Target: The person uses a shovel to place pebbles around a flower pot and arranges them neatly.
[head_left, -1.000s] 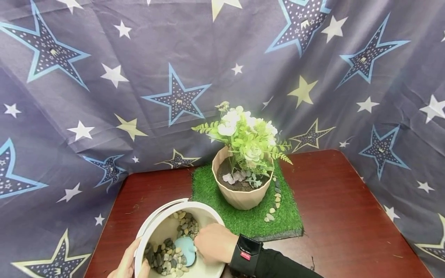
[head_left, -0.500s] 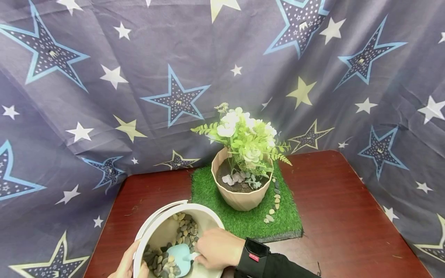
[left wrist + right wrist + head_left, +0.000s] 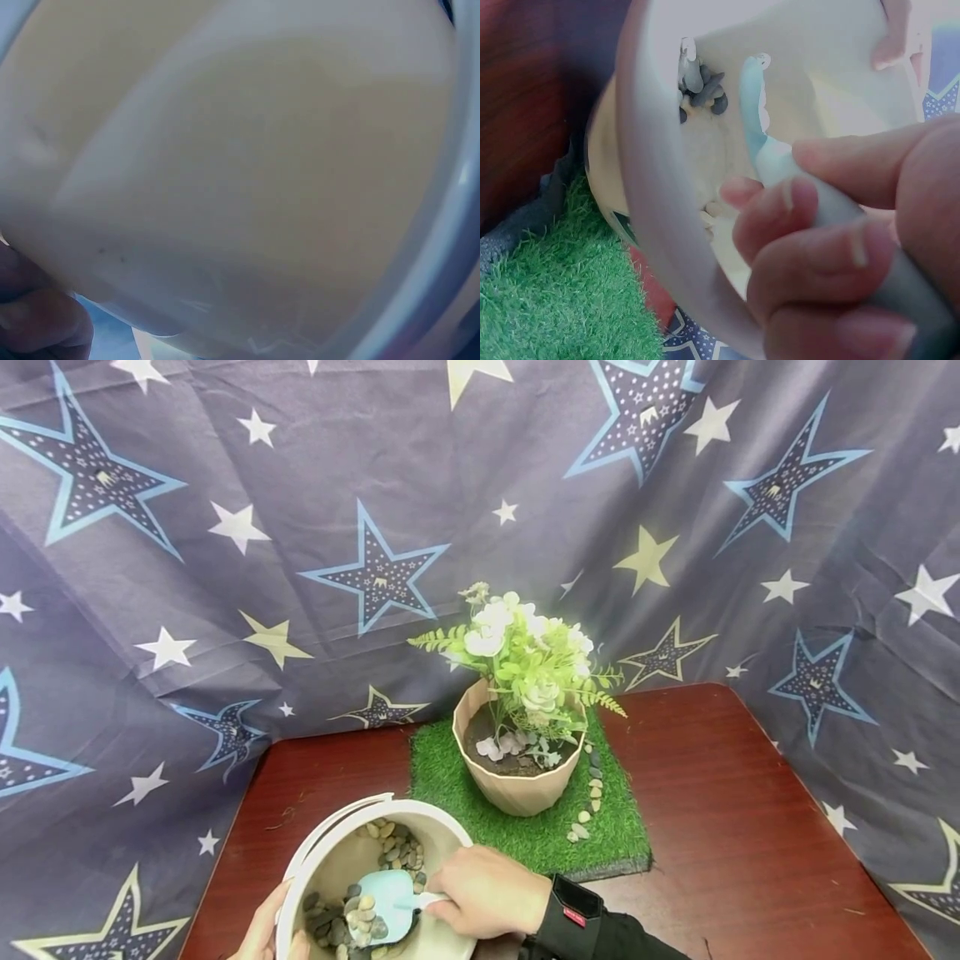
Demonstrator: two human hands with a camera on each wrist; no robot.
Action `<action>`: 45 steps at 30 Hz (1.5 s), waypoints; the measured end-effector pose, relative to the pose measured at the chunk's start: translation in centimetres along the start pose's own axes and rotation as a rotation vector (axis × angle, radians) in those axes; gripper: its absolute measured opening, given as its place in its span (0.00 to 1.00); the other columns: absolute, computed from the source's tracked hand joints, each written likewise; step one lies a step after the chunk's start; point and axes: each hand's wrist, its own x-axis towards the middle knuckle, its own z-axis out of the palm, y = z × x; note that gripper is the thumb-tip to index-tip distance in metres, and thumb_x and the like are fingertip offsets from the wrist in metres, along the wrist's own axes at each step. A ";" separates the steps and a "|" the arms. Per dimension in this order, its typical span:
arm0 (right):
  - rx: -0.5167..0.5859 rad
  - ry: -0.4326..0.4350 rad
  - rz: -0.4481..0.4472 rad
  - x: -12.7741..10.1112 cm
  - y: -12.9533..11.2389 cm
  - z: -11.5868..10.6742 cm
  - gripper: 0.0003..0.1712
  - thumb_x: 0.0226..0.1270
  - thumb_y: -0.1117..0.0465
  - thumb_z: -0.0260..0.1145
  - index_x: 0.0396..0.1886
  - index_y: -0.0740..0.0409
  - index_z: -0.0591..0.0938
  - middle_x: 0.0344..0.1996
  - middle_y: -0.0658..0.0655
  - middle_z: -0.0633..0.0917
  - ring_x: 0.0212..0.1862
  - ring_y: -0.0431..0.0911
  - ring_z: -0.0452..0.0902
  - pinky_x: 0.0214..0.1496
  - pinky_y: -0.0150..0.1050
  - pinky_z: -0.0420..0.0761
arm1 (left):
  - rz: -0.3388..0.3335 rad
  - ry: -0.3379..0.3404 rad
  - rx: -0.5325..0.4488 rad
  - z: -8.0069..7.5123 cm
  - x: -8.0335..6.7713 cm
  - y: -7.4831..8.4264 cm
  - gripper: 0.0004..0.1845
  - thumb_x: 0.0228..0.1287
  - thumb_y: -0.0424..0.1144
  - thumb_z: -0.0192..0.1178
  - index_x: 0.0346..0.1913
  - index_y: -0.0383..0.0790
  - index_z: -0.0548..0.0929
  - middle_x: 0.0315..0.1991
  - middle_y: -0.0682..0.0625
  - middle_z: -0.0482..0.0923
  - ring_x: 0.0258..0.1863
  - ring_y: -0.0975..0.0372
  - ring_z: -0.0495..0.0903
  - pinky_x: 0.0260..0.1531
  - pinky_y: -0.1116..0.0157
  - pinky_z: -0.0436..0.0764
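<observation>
Hidden parts: left hand (image 3: 264, 935) cut off by lower edge of head view, only fingers on outer rim of white bucket (image 3: 330, 860) visible; curl of those fingers round the rim not clear enough to tell the grip.
Blurred view: left wrist camera filled almost fully by pale bucket wall (image 3: 247, 172), out of focus; one fingertip (image 3: 41, 326) at lower left corner, nothing more readable.
Right hand: right hand (image 3: 491, 893) clenched round handle of light blue scoop (image 3: 386, 902); thumb and curled fingers (image 3: 817, 247) wrapped round handle in right wrist view.
Scoop: blade inside the bucket, lying on the pebbles (image 3: 352, 922), some pebbles on the blade.
Bucket: at near left edge of table (image 3: 705, 827), tilted toward the flower pot; bottom cut off by frame; white handle lying along the far left rim.
Sleeve: black cuff with small red tag at right wrist, partly cut off below.
Around: beige faceted flower pot (image 3: 517, 789) with artificial white flowers and green fern, standing on square of artificial grass (image 3: 457, 793); grass mat just beyond the bucket.
Pebble row: small line of stones (image 3: 592, 797) on grass right of the pot.
Backdrop: dark star-printed cloth (image 3: 225, 527) behind and on both sides of table.
Only in right wrist view: grass edge (image 3: 562, 300) close under bucket rim, and far fingers of the other hand on the opposite rim.
</observation>
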 end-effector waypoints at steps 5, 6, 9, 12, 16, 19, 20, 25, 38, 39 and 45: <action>-0.033 0.032 0.018 -0.3 -0.1 0.0 0.22 0.71 0.49 0.69 0.17 0.42 0.72 0.15 0.37 0.66 0.19 0.29 0.59 0.24 0.23 0.60 | 0.028 -0.039 -0.098 -0.1 -0.3 -0.8 0.58 0.42 0.03 0.47 0.72 0.61 0.75 0.31 0.74 0.75 0.21 0.85 0.68 0.05 0.73 0.60; -0.048 0.041 0.023 -0.4 -0.1 -0.1 0.22 0.70 0.49 0.69 0.17 0.42 0.72 0.15 0.37 0.66 0.19 0.29 0.59 0.23 0.23 0.61 | 0.032 -0.056 -0.138 -0.2 -0.3 -0.9 0.60 0.42 0.03 0.46 0.72 0.64 0.73 0.29 0.74 0.73 0.20 0.85 0.68 0.04 0.71 0.58; -0.085 0.064 0.034 -0.6 -0.3 -0.3 0.22 0.68 0.49 0.71 0.17 0.42 0.73 0.15 0.38 0.68 0.19 0.31 0.61 0.23 0.25 0.61 | 0.045 -0.127 -0.336 -0.3 -0.3 -1.4 0.61 0.42 0.01 0.40 0.74 0.61 0.72 0.28 0.71 0.73 0.18 0.84 0.65 0.04 0.65 0.53; -0.109 0.086 0.036 -0.8 -0.4 -0.3 0.20 0.66 0.50 0.72 0.17 0.42 0.74 0.16 0.38 0.71 0.19 0.32 0.63 0.22 0.26 0.62 | 0.037 -0.128 -0.323 -0.4 -0.3 -1.1 0.61 0.42 0.01 0.40 0.73 0.62 0.72 0.29 0.71 0.73 0.19 0.84 0.65 0.05 0.65 0.53; -0.119 0.099 0.046 -1.0 -0.4 -0.4 0.19 0.66 0.49 0.72 0.18 0.41 0.75 0.16 0.37 0.73 0.19 0.32 0.65 0.22 0.26 0.63 | 0.002 -0.018 -0.023 -0.2 -0.3 -0.1 0.52 0.43 0.05 0.49 0.69 0.54 0.78 0.31 0.75 0.75 0.20 0.84 0.69 0.06 0.75 0.61; -0.123 0.103 0.058 -1.0 -0.4 -0.6 0.18 0.67 0.50 0.72 0.18 0.41 0.76 0.16 0.37 0.73 0.19 0.33 0.65 0.22 0.27 0.63 | -0.046 0.027 0.069 -0.1 -0.1 0.5 0.43 0.45 0.07 0.53 0.66 0.40 0.79 0.32 0.76 0.76 0.21 0.84 0.71 0.10 0.80 0.68; -0.124 0.104 0.060 -1.0 -0.4 -0.6 0.18 0.66 0.50 0.72 0.18 0.41 0.77 0.16 0.37 0.74 0.19 0.33 0.66 0.22 0.27 0.63 | -0.059 0.032 0.074 -0.1 -0.1 0.6 0.41 0.45 0.07 0.54 0.66 0.36 0.79 0.34 0.77 0.76 0.22 0.84 0.72 0.11 0.81 0.69; -0.105 0.101 0.061 -1.2 -0.3 -0.8 0.18 0.67 0.50 0.72 0.19 0.41 0.77 0.16 0.37 0.74 0.20 0.32 0.66 0.23 0.27 0.64 | -0.071 0.038 0.066 0.0 0.0 0.9 0.39 0.45 0.07 0.54 0.64 0.33 0.79 0.41 0.78 0.77 0.27 0.84 0.75 0.17 0.82 0.75; -0.225 0.178 0.082 -1.7 -0.4 -1.0 0.17 0.65 0.49 0.74 0.19 0.42 0.77 0.18 0.40 0.80 0.23 0.39 0.78 0.23 0.32 0.69 | -0.061 0.075 0.210 -0.2 0.9 2.1 0.32 0.42 0.10 0.60 0.57 0.27 0.80 0.40 0.82 0.74 0.28 0.85 0.74 0.21 0.84 0.75; -0.231 0.180 0.087 -1.8 -0.4 -1.0 0.17 0.65 0.49 0.74 0.19 0.42 0.77 0.18 0.40 0.80 0.23 0.39 0.78 0.23 0.33 0.70 | -0.070 0.070 0.232 -0.3 0.9 2.2 0.33 0.43 0.11 0.61 0.58 0.28 0.81 0.38 0.83 0.74 0.26 0.85 0.73 0.20 0.84 0.74; -0.211 0.186 0.083 -2.1 0.0 -0.8 0.16 0.64 0.50 0.74 0.20 0.42 0.77 0.19 0.42 0.82 0.24 0.41 0.81 0.24 0.34 0.72 | -0.102 0.066 0.368 -0.6 1.0 2.7 0.32 0.45 0.18 0.65 0.58 0.36 0.83 0.21 0.66 0.83 0.18 0.84 0.66 0.13 0.81 0.67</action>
